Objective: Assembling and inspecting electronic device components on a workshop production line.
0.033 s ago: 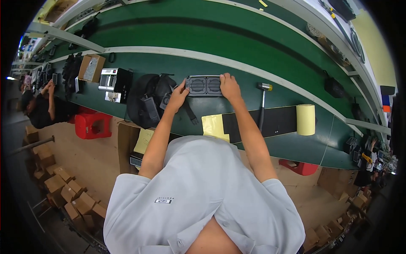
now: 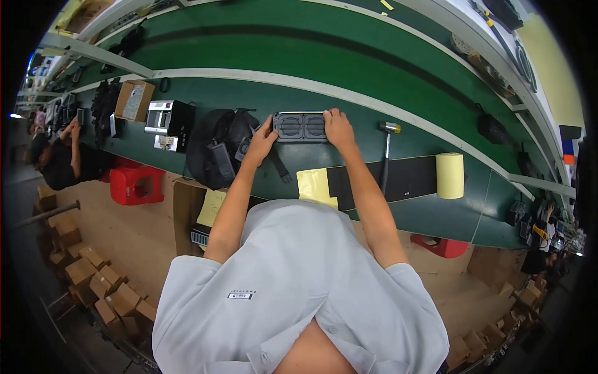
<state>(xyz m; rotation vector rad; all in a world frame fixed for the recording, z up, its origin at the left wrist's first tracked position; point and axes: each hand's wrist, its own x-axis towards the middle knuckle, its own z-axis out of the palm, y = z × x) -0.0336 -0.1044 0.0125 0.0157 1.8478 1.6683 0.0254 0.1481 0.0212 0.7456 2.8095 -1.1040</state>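
Between my two hands is a dark grey rectangular casing (image 2: 301, 127) with two squarish ribbed panels on its upper face, resembling a speaker box. My left hand (image 2: 261, 143) closes on its left end, thumb along the near corner. At the other end my right hand (image 2: 338, 128) grips the upper right corner, fingers bent over the edge. Just left of my left hand lies a black bag (image 2: 215, 146) with straps and a buckle. A mallet (image 2: 387, 149) with a dark handle and a yellow-tipped head rests to the right of my right forearm.
A black strip (image 2: 408, 177) with a pale yellow roll (image 2: 450, 176) lies along the green bench's near edge. Left stand a black-and-silver machine (image 2: 169, 124) and a cardboard box (image 2: 134, 100). A red stool (image 2: 136, 182) is by a seated co-worker (image 2: 73, 159). A white rail (image 2: 299, 82) runs behind the casing.
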